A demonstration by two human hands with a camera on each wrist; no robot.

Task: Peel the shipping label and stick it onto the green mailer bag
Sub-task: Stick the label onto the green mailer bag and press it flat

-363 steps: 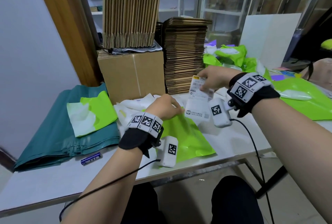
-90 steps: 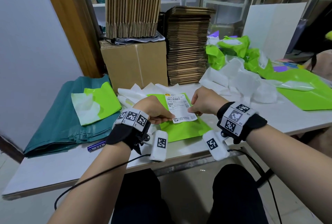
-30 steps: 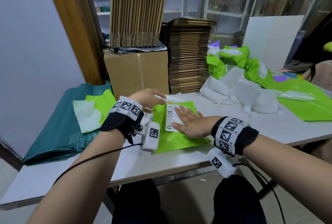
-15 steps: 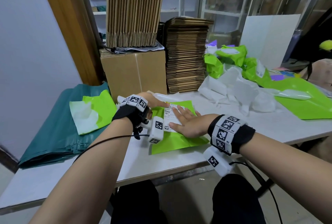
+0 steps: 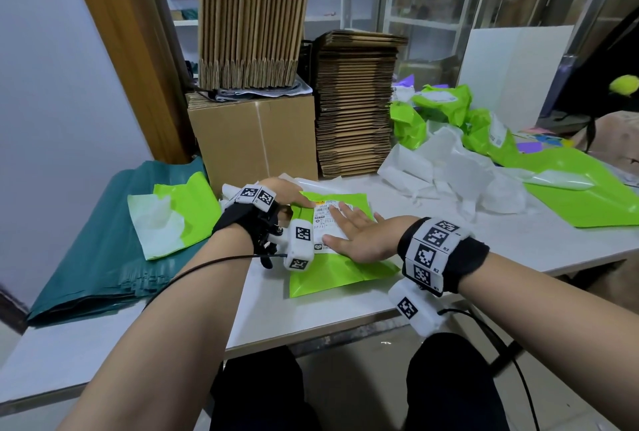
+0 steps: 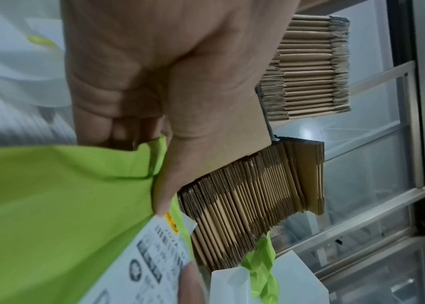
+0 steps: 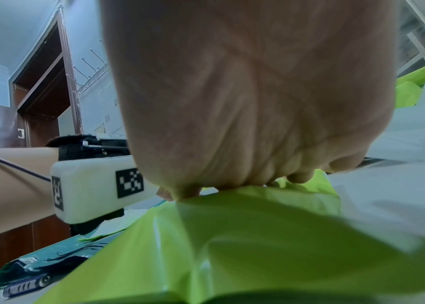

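Surroundings: white table (image 5: pixel 345 313) crowded along its far side. A closed cardboard box (image 5: pixel 254 138) stands behind the work spot, with a bundle of flat cartons (image 5: pixel 252 16) standing on edge on top of it. Just right of the box, a stack of flattened cartons (image 5: pixel 356 102) lying flat.
Left side: pile of dark teal bags (image 5: pixel 93 258) with a green-and-white bag (image 5: pixel 173 216) lying on it.
Right side: crumpled white backing sheets (image 5: pixel 460 175), more green bags (image 5: pixel 442 105) behind them, one large green bag (image 5: pixel 581 188) spread flat at the table's right edge. White board (image 5: pixel 511 64) leaning at the back.
In the way: the left wrist's white camera unit (image 5: pixel 299 244) hides the label's near-left part in the head view.
Green mailer bag (image 5: pixel 342 268): flat on the table near its front edge, between both hands; bright green, glossy, creased.
Shipping label (image 5: pixel 325 220): white, black print and barcodes, small orange mark at the far corner; lies on the bag's upper half.
Left hand (image 5: pixel 287 194): at the bag's far-left corner; in the left wrist view the thumb (image 6: pixel 177 179) comes down on the bag just by the label's corner (image 6: pixel 159 236), other fingers curled at the bag's edge. It pinches the bag.
Right hand (image 5: pixel 356 237): palm down, fingers straight and spread, pressing flat on the label; grips nothing.
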